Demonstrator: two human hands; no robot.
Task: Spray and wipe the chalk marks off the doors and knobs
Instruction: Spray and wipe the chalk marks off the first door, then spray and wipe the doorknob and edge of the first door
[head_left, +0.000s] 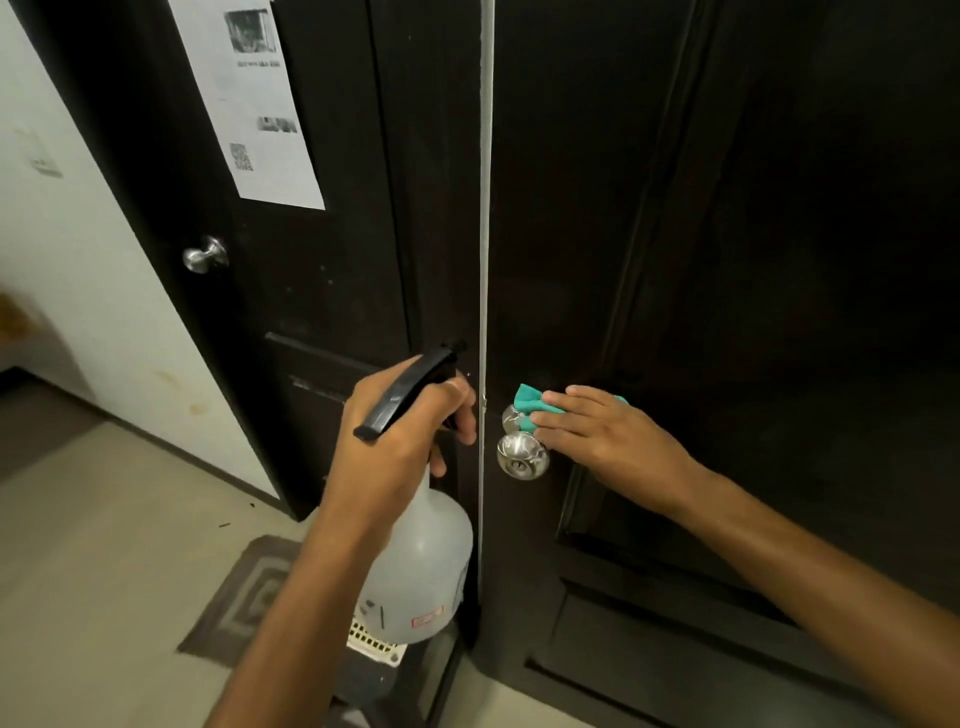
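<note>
My left hand (402, 431) grips the black trigger head of a translucent spray bottle (421, 566), its nozzle pointing up toward the door seam. My right hand (597, 426) presses a teal cloth (527, 402) with straight fingers against the base of a silver knob (522, 456) on the dark right door (727, 260). White chalk streaks show on that knob. A second silver knob (204, 255) sits on the dark left door (322, 270), untouched.
A printed paper sheet (252, 98) is stuck high on the left door. A white wall (78, 260) runs along the left. On the floor below lie a patterned mat (244, 597) and a white vented object (374, 644) under the bottle.
</note>
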